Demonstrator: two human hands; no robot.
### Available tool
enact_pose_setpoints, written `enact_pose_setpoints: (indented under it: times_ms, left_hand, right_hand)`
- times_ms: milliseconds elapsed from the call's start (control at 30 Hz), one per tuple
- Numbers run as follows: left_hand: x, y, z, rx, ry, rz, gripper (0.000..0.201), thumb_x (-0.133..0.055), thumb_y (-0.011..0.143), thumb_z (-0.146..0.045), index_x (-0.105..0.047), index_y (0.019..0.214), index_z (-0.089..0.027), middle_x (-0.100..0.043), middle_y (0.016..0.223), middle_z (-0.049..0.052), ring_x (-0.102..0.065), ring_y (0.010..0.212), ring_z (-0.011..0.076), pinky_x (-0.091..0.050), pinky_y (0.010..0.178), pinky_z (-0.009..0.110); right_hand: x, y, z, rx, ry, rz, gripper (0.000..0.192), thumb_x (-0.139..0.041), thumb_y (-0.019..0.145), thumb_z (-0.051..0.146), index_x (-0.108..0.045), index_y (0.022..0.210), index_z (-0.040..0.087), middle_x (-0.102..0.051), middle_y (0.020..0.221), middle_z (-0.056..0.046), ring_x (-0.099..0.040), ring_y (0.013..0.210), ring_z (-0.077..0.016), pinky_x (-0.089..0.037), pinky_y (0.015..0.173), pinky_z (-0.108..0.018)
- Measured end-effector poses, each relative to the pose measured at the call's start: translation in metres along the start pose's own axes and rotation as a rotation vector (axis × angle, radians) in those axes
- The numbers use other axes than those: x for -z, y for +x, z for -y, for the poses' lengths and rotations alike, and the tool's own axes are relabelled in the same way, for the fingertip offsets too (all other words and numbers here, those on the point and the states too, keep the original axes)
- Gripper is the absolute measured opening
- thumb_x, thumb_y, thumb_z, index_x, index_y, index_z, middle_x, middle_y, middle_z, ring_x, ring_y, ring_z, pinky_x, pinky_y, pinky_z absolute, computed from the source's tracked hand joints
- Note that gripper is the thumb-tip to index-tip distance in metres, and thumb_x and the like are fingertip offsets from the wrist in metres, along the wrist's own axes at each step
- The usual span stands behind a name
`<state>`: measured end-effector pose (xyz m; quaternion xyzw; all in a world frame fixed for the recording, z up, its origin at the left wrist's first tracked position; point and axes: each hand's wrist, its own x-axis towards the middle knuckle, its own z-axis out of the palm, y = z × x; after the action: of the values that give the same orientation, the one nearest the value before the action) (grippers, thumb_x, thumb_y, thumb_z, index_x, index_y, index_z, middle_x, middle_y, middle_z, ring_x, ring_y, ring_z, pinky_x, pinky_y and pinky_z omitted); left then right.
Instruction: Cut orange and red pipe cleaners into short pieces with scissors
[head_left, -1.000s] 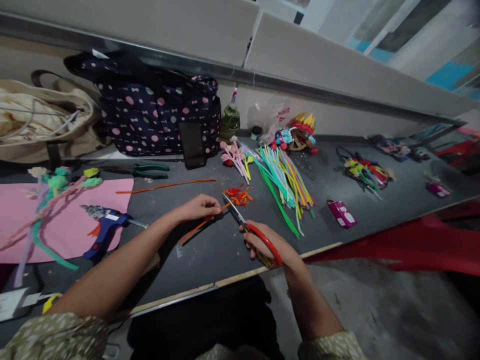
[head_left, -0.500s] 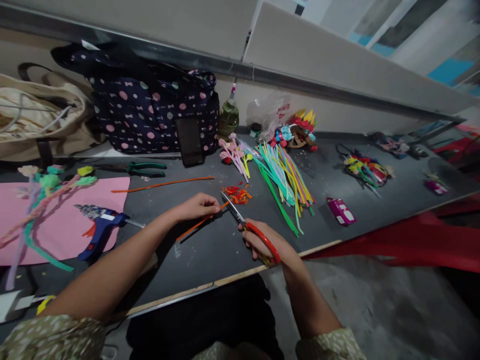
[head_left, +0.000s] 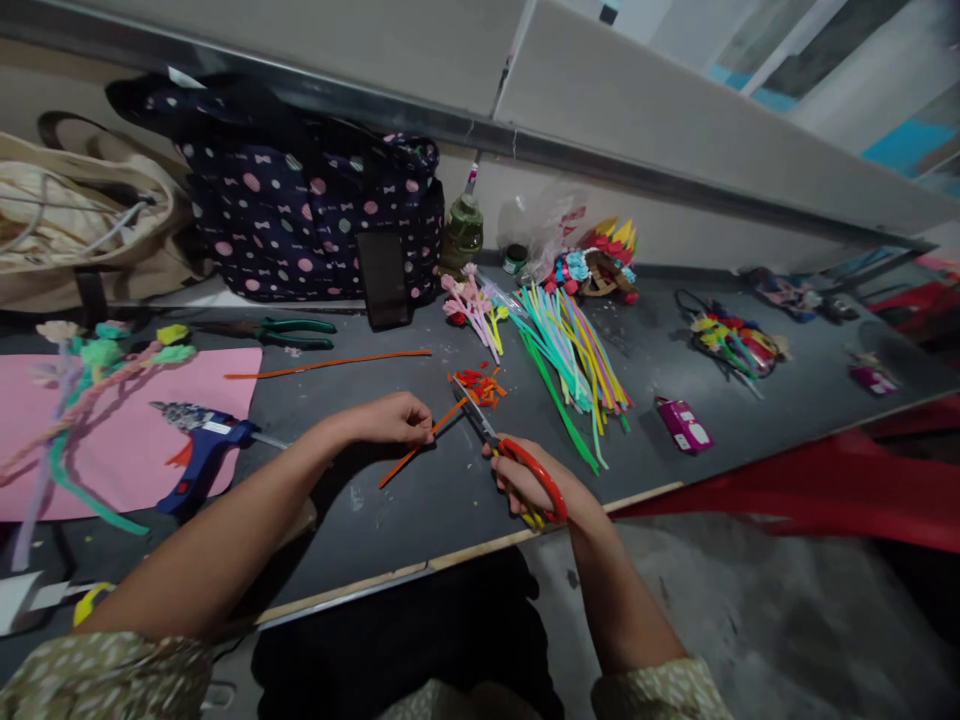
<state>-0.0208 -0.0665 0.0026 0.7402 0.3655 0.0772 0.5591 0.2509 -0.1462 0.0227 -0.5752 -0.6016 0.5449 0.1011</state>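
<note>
Orange pipe cleaner (head_left: 420, 447) lies slanted just above the grey table (head_left: 420, 520), pinched near its upper end by the left hand (head_left: 390, 418). The right hand (head_left: 529, 482) is closed through the red handles of the scissors (head_left: 510, 450), whose blades sit at the stem's tip beside a small heap of orange cuttings (head_left: 480, 388). The risk lies in how near the pinching fingertips are to the blades — a slip could nick them — and a loose grip could let the wire twist, giving an uneven cut.
</note>
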Motion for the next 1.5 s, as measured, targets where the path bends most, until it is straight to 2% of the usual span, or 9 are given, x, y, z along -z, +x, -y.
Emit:
enact_pose_setpoints:
  times_ms: [167,467,700,933,1067,1200,1333,1400,1500]
  left_hand:
    - [0.004,-0.002,0.001,0.009,0.005,0.019,0.029,-0.063,0.077,-0.041,-0.060,0.066,-0.014,-0.047,0.057,-0.004,-0.036,0.053,0.0085,-0.027,0.052,0.022]
    - [0.008,-0.008,0.001,0.081,-0.008,0.027,0.023,-0.062,0.076,-0.036,-0.059,0.065,-0.016,-0.050,0.054,-0.003,-0.040,0.050,0.0098,-0.026,0.050,0.022]
    - [0.009,-0.008,0.000,0.063,0.103,0.000,0.016,-0.058,0.077,-0.028,-0.063,0.067,-0.016,-0.057,0.058,-0.001,-0.044,0.053,0.0106,-0.028,0.053,0.023]
    - [0.009,-0.010,-0.001,0.096,0.016,0.007,0.016,-0.057,0.078,-0.027,-0.062,0.067,-0.016,-0.056,0.056,-0.002,-0.044,0.053,0.0108,-0.028,0.052,0.022]
    - [0.009,-0.008,0.001,0.096,-0.020,0.013,0.017,-0.061,0.077,-0.030,-0.061,0.066,-0.016,-0.055,0.055,-0.002,-0.042,0.051,0.0105,-0.027,0.050,0.022]
    - [0.010,-0.007,0.005,0.092,-0.101,0.044,0.020,-0.063,0.076,-0.033,-0.058,0.066,-0.016,-0.052,0.054,-0.002,-0.041,0.049,0.0094,-0.027,0.048,0.022]
    - [0.010,-0.007,0.006,0.084,-0.193,0.071,0.021,-0.063,0.075,-0.035,-0.058,0.068,-0.016,-0.048,0.053,-0.004,-0.040,0.046,0.0082,-0.029,0.046,0.022]
    - [0.011,-0.009,0.006,0.080,-0.206,0.065,0.022,-0.064,0.075,-0.035,-0.058,0.068,-0.015,-0.049,0.054,-0.003,-0.041,0.046,0.0078,-0.031,0.047,0.021]
    - [0.011,-0.010,0.006,0.080,-0.224,0.054,0.023,-0.066,0.073,-0.036,-0.059,0.069,-0.015,-0.052,0.055,-0.003,-0.044,0.047,0.0079,-0.034,0.048,0.021]
  right_hand:
    - [0.003,0.000,0.006,-0.018,-0.026,0.035,0.022,-0.042,0.090,0.028,-0.054,0.108,0.021,-0.057,0.068,0.004,-0.056,0.038,-0.0069,-0.038,0.035,-0.014]
    - [0.005,0.007,0.012,-0.074,-0.074,0.083,0.024,-0.041,0.091,0.032,-0.055,0.108,0.022,-0.056,0.066,0.004,-0.056,0.037,-0.0089,-0.039,0.034,-0.016]
    - [0.006,0.009,0.013,-0.111,-0.085,0.087,0.023,-0.042,0.090,0.032,-0.053,0.107,0.022,-0.056,0.066,0.005,-0.056,0.038,-0.0097,-0.039,0.037,-0.018]
    - [0.001,0.016,0.015,-0.110,-0.061,0.083,0.017,-0.044,0.089,0.034,-0.052,0.096,0.021,-0.048,0.057,0.008,-0.057,0.037,-0.0129,-0.038,0.037,-0.020]
    - [0.000,0.015,0.009,-0.093,-0.068,0.066,0.020,-0.043,0.090,0.034,-0.053,0.101,0.021,-0.053,0.058,0.007,-0.061,0.042,-0.0140,-0.042,0.041,-0.020]
    - [-0.003,0.008,-0.001,-0.086,-0.040,0.044,0.036,-0.042,0.090,0.033,-0.050,0.122,0.019,-0.056,0.052,0.005,-0.063,0.046,-0.0159,-0.046,0.045,-0.021]
    - [-0.002,-0.005,-0.005,-0.052,0.133,-0.045,0.051,-0.046,0.086,0.029,-0.042,0.136,0.019,-0.061,0.066,0.003,-0.070,0.062,-0.0168,-0.050,0.050,-0.021]
    - [0.001,-0.012,-0.002,-0.064,0.195,-0.023,0.057,-0.048,0.082,0.027,-0.039,0.138,0.021,-0.062,0.074,0.002,-0.071,0.068,-0.0170,-0.051,0.050,-0.021]
    - [0.005,-0.021,0.004,-0.138,0.165,0.074,0.054,-0.051,0.079,0.026,-0.043,0.133,0.022,-0.063,0.076,0.001,-0.068,0.059,-0.0143,-0.047,0.043,-0.018]
